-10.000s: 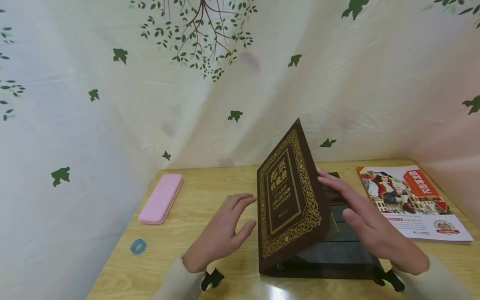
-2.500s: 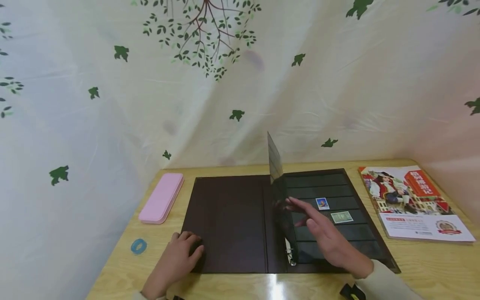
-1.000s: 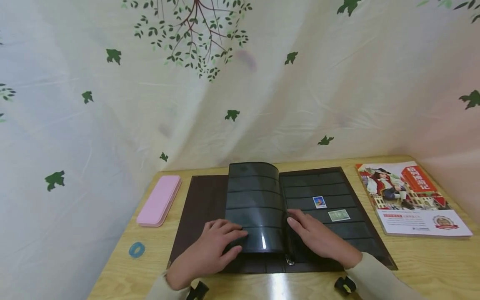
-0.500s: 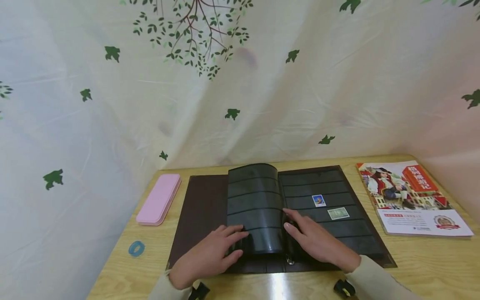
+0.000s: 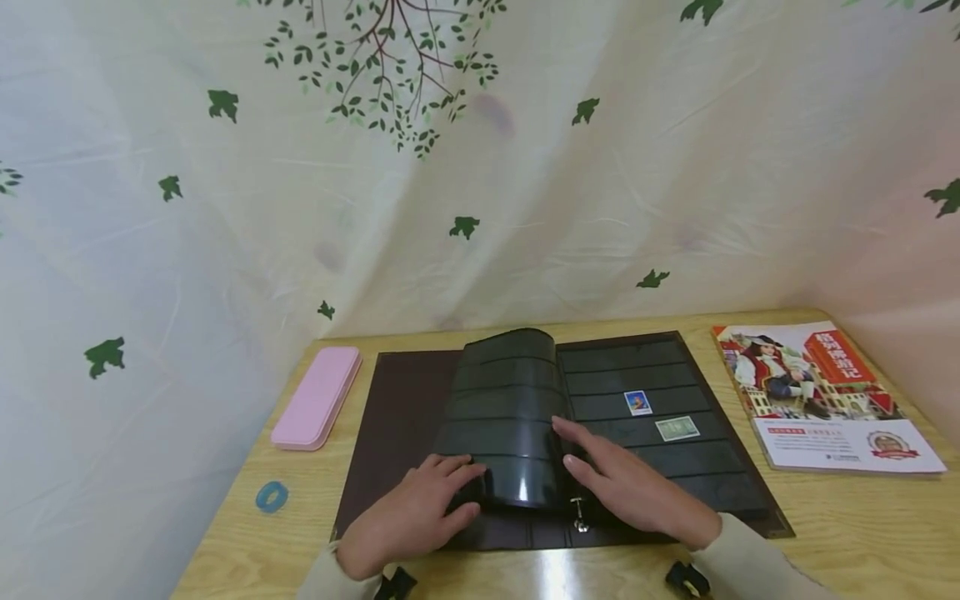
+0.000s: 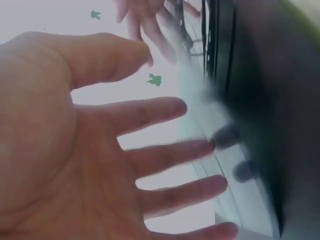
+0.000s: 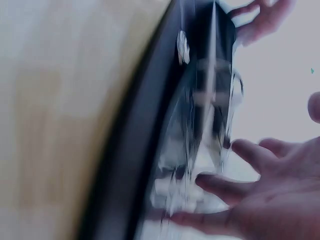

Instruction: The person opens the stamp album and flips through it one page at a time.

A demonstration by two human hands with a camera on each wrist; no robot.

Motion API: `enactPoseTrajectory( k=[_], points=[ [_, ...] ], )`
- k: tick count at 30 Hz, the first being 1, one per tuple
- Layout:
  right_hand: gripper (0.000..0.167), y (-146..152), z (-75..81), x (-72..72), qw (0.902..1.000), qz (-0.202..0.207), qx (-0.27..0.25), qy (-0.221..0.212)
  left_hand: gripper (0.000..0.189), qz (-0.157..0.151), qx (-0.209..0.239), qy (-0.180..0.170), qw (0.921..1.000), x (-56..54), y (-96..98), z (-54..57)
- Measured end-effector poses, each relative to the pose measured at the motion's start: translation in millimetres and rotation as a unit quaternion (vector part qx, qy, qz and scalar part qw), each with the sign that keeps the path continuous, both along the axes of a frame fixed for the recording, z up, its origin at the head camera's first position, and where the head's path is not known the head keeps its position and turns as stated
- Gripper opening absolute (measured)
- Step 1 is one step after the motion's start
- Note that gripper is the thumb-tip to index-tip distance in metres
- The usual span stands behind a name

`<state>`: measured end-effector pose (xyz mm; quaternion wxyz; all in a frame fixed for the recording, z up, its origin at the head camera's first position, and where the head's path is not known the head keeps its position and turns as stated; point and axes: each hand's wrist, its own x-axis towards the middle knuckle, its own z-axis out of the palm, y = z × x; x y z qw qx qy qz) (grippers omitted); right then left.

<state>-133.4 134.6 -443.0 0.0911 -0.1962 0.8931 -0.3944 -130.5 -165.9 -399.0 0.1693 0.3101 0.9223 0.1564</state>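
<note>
A stamp album lies spread on the table with its dark brown cover flat on the left. One or more black pocket pages arch over to the left from the ring binding. My left hand touches the lower left of these pages with extended fingers; in the left wrist view the left hand shows its palm, fingers spread. Near the binding, the fingertips of my right hand touch the pages' right side. On the right-hand page sit a small blue stamp and a green stamp.
To the left of the album are a pink case and a blue ring, perhaps a tape roll. A magazine with a red and white cover lies at the right. A printed curtain hangs behind the wooden table.
The album's front cover, raised ten seconds ago, now lies flat at left. Black pages that stood upright have turned over leftward. Lately my right hand has shifted slightly left onto them.
</note>
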Motion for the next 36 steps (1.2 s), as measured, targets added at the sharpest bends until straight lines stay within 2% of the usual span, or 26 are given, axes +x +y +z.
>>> enactPoseTrajectory(
  k=[4,7,12,16,21,24,27,30,36],
  points=[
    [0.058,-7.7,0.8,1.9,0.9996,0.026,0.010,0.007,0.047,-0.001,-0.010,0.011,0.9999,1.4,-2.5,-4.3],
    [0.059,-9.8,1.7,-0.6,0.9997,0.022,0.008,0.003,0.048,0.008,-0.018,0.014,0.9997,2.4,-4.1,-9.5],
    [0.063,-4.2,6.6,-12.6,0.9998,0.009,-0.005,-0.016,0.048,0.030,-0.027,-0.006,0.9992,2.1,-6.1,-17.4],
    [0.065,4.4,13.4,-35.9,0.9998,-0.002,-0.020,-0.004,0.047,0.036,-0.029,-0.012,0.9989,1.8,-5.1,-21.9],
    [0.070,16.5,19.0,-78.1,0.9996,-0.009,-0.024,-0.010,0.052,0.025,-0.043,0.006,0.9988,1.9,-2.1,-28.7],
    [0.071,21.0,16.6,-99.1,0.9994,-0.013,-0.014,-0.028,0.052,0.010,-0.038,0.013,0.9991,0.4,-2.2,-31.8],
    [0.071,20.8,11.3,-111.7,0.9990,-0.019,0.003,-0.039,0.049,0.001,-0.030,0.016,0.9994,-1.7,-4.0,-33.7],
    [0.071,15.4,7.6,-115.9,0.9986,-0.018,0.016,-0.047,0.048,-0.004,-0.025,0.014,0.9996,-2.7,-6.1,-34.6],
    [0.069,3.9,6.2,-112.8,0.9993,-0.009,0.013,-0.035,0.048,-0.006,-0.011,0.004,0.9999,-3.6,-10.1,-35.2]
  ],
)
